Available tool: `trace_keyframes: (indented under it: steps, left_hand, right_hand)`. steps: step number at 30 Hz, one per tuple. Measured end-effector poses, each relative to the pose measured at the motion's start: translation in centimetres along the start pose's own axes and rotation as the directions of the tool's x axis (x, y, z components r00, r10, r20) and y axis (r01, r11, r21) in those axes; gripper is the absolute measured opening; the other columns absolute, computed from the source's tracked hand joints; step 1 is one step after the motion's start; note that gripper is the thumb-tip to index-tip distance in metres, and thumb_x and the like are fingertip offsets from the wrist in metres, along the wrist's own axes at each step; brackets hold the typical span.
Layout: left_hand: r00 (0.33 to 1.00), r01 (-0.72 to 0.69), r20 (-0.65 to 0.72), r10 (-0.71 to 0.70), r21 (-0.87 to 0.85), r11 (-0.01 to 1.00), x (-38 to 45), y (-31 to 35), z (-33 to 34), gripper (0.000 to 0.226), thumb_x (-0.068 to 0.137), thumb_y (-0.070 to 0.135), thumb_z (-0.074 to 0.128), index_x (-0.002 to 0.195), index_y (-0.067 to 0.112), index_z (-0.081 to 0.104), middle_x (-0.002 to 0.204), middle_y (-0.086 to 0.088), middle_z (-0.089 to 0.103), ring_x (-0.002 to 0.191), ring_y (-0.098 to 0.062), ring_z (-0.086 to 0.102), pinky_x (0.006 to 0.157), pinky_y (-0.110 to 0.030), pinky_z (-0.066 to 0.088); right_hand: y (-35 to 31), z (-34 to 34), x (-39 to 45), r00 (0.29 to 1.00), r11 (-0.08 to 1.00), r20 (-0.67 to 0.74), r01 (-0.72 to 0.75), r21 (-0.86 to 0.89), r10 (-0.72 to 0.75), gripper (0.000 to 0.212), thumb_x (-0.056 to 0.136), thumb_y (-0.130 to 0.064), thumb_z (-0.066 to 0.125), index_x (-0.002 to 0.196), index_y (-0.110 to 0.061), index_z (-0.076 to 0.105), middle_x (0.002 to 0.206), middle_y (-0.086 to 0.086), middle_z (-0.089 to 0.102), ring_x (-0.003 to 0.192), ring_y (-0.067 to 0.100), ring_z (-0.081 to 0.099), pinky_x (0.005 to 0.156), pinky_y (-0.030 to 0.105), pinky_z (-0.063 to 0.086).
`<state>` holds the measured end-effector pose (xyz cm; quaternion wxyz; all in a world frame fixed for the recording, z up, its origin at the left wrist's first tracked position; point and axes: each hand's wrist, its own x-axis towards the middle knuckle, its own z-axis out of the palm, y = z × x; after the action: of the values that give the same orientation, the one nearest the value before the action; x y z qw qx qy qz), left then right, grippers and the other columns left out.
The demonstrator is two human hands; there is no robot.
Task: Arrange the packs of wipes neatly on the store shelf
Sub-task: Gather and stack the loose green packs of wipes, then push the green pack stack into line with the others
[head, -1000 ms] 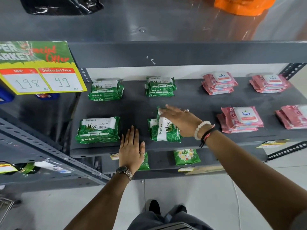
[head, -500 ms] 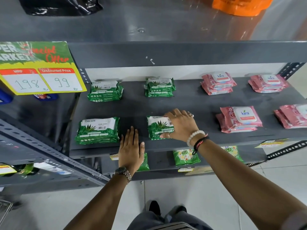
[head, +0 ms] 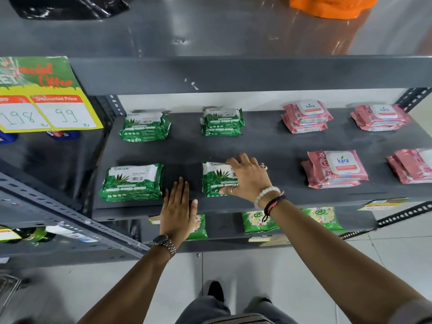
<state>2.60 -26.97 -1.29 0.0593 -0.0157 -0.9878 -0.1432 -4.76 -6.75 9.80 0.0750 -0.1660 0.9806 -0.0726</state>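
Note:
A grey shelf (head: 268, 146) carries green Origami wipes packs on the left and pink Kara packs on the right, in two rows. Green stacks lie at back left (head: 145, 126), back middle (head: 222, 121) and front left (head: 132, 182). My right hand (head: 250, 177) grips the right side of the front middle green pack (head: 216, 177), which lies flat with its label up. My left hand (head: 177, 209) rests flat and open on the shelf's front edge between the two front green stacks. Pink stacks sit at the back (head: 306, 116) (head: 381, 118) and front (head: 336, 168) (head: 411, 164).
The upper shelf's front lip (head: 233, 73) overhangs the wipes. A yellow and green price sign (head: 46, 97) hangs at the left. Green pouches (head: 259, 222) lie on the lower shelf. A black bag (head: 70, 7) and an orange bag (head: 327, 5) sit on top.
The front middle green pack stood tilted on its edge a second ago; my right hand has laid it flat, label up, and squared it. My left hand has stayed put.

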Motion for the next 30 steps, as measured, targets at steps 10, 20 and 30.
trace_keyframes:
  steps: [10,20,30]
  left_hand:
    - [0.962,0.106,-0.197,-0.189,-0.370,0.923,1.9,3.9,-3.4,0.062,0.098,0.044,0.022,0.147,0.007,0.025,0.156,-0.009,0.020,0.144,-0.019,0.014,0.115,-0.047,0.020]
    - [0.992,-0.103,-0.074,0.103,0.002,0.995,6.9,13.6,-2.0,0.062,0.096,0.038,0.021,0.144,0.000,0.031,0.154,-0.014,0.025,0.142,-0.030,0.020,0.115,-0.050,0.008]
    - [0.996,-0.011,-0.086,0.015,0.048,0.999,7.2,14.2,-0.8,0.058,0.097,0.039,0.021,0.144,0.008,0.033,0.153,-0.008,0.029,0.142,-0.024,0.021,0.116,-0.048,0.010]
  right_hand:
    - [6.1,-1.3,-1.9,0.995,0.996,-0.093,0.049,0.072,-0.042,0.090,0.079,-0.073,0.038,0.145,-0.013,0.023,0.153,0.010,0.028,0.147,0.030,0.009,0.115,0.064,0.012]
    - [23.0,-3.3,-3.4,0.959,0.969,-0.143,-0.240,0.053,0.245,0.071,0.092,-0.049,0.018,0.146,-0.003,0.022,0.159,0.014,0.016,0.148,0.029,0.003,0.122,0.048,0.002]
    - [24.1,-2.0,-3.1,0.966,0.979,-0.158,-0.203,0.028,0.205,0.062,0.097,-0.043,0.022,0.144,-0.003,0.030,0.156,0.012,0.026,0.147,0.029,0.015,0.121,0.046,0.007]
